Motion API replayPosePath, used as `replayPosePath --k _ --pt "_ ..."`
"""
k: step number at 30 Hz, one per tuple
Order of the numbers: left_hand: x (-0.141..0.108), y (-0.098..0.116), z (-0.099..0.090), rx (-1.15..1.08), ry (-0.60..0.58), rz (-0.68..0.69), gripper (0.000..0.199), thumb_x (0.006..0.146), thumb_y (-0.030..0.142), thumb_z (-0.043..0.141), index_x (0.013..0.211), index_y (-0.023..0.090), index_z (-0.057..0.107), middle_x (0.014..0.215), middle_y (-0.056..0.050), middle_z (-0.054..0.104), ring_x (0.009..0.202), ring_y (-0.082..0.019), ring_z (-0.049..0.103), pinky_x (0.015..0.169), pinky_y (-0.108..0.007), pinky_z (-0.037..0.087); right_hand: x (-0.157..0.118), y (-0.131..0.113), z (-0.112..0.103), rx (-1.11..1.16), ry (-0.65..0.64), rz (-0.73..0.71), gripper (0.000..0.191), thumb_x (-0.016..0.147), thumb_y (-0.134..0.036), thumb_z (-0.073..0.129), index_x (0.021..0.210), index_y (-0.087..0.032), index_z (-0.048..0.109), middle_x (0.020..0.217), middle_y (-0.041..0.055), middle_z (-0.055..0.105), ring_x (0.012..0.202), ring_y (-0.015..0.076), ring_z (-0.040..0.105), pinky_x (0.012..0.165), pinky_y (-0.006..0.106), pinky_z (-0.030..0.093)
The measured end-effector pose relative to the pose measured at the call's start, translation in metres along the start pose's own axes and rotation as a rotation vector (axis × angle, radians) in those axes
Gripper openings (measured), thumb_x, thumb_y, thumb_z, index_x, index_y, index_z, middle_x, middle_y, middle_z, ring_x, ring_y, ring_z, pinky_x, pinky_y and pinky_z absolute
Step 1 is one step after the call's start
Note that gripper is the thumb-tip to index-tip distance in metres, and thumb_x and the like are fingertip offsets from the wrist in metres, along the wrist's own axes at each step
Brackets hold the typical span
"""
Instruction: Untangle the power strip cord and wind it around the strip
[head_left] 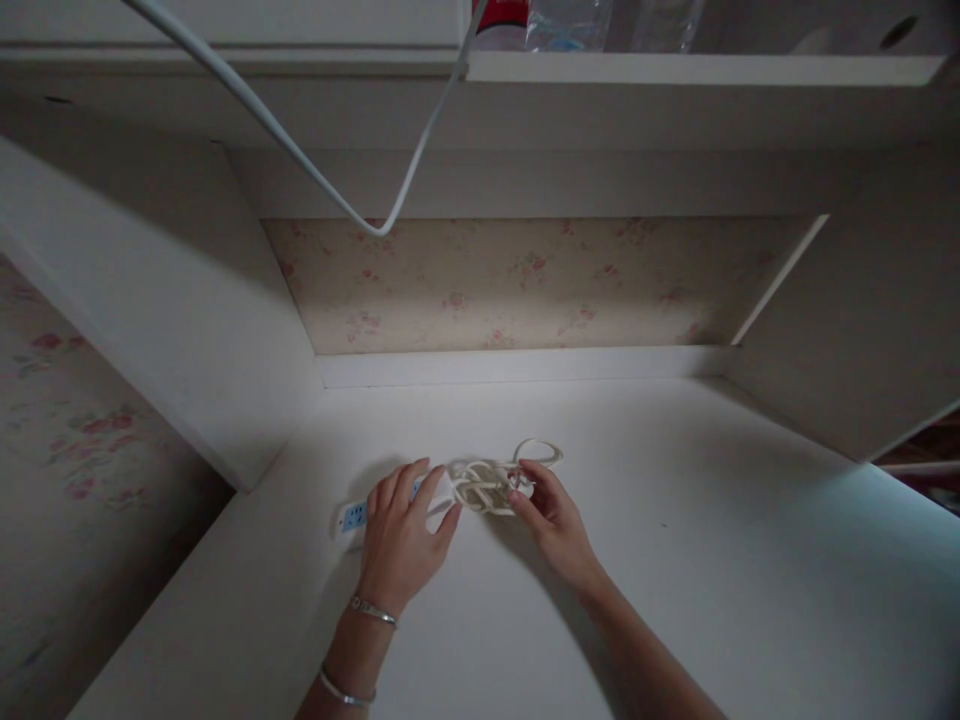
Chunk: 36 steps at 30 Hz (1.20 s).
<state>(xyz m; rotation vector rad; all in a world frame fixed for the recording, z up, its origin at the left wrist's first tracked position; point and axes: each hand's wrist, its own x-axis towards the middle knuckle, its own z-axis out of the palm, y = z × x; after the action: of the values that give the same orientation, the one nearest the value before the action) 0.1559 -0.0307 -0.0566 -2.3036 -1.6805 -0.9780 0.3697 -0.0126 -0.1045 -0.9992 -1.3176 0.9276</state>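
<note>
A white power strip with blue socket faces [354,516] lies on the white desk, its left end showing. My left hand [405,535] is wrapped over the strip's middle and right part, fingers bent around it. Beside it on the right, a cream cable [484,487] is bunched in loose coils, with one loop sticking out at the upper right. Between the thumb and fingers of my right hand [551,520] is the white plug [520,485], its metal prongs partly visible. Two silver bracelets circle my left wrist and forearm.
The white desk [675,570] has raised side panels at left and right and flowered wallpaper behind. A white cable [300,160] hangs down in front at the upper left. Above, a shelf [697,70] holds clear plastic containers and a red-labelled item.
</note>
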Motion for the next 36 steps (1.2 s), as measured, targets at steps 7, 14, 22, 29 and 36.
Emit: replayPosePath --k 7,14,22,29,36 --pt "-0.004 -0.017 0.012 0.127 -0.215 0.019 0.043 0.09 0.042 0.049 0.132 0.031 0.048 0.117 -0.007 0.06 0.107 -0.025 0.054 0.092 -0.041 0.041 -0.003 -0.023 -0.015 -0.295 0.062 -0.184 0.03 0.082 -0.032 0.066 0.11 -0.024 0.06 0.109 0.0075 0.066 0.1 0.0221 0.062 0.086 0.038 0.05" --pt "-0.003 -0.008 0.014 0.275 -0.112 -0.089 0.041 0.091 0.046 0.046 0.126 0.027 0.054 0.109 -0.011 0.061 0.094 -0.027 0.056 0.077 -0.039 0.042 -0.021 -0.044 -0.006 -0.573 -0.188 -0.649 0.04 0.08 -0.019 0.064 0.117 -0.026 0.056 0.105 0.0071 0.068 0.095 0.0225 0.064 0.087 0.04 0.048" --pt "0.003 -0.018 0.01 0.143 0.101 -0.216 0.04 0.094 0.039 0.041 0.127 0.02 0.053 0.112 -0.013 0.06 0.101 -0.028 0.056 0.084 -0.039 0.045 -0.023 -0.051 0.003 -0.606 -0.41 -0.469 0.022 0.081 -0.016 0.054 0.102 -0.022 0.059 0.092 0.0056 0.066 0.081 0.0162 0.063 0.072 0.026 0.052" --pt "0.008 -0.036 0.004 0.049 0.286 -0.364 0.045 0.095 0.042 0.034 0.125 0.015 0.054 0.109 -0.015 0.059 0.105 -0.028 0.054 0.09 -0.041 0.046 -0.007 -0.025 -0.018 -0.782 -0.172 -0.288 0.018 0.077 -0.016 0.055 0.092 -0.021 0.064 0.085 0.0039 0.067 0.067 0.0145 0.062 0.061 0.024 0.048" --pt "0.008 -0.046 -0.008 0.35 0.264 -0.536 0.049 0.093 0.047 0.036 0.124 0.014 0.055 0.108 -0.016 0.059 0.09 -0.029 0.057 0.068 -0.038 0.047 0.017 -0.014 -0.072 -0.828 0.175 -0.062 0.03 0.076 -0.026 0.053 0.102 -0.021 0.066 0.1 0.0057 0.069 0.085 0.0212 0.064 0.078 0.035 0.05"
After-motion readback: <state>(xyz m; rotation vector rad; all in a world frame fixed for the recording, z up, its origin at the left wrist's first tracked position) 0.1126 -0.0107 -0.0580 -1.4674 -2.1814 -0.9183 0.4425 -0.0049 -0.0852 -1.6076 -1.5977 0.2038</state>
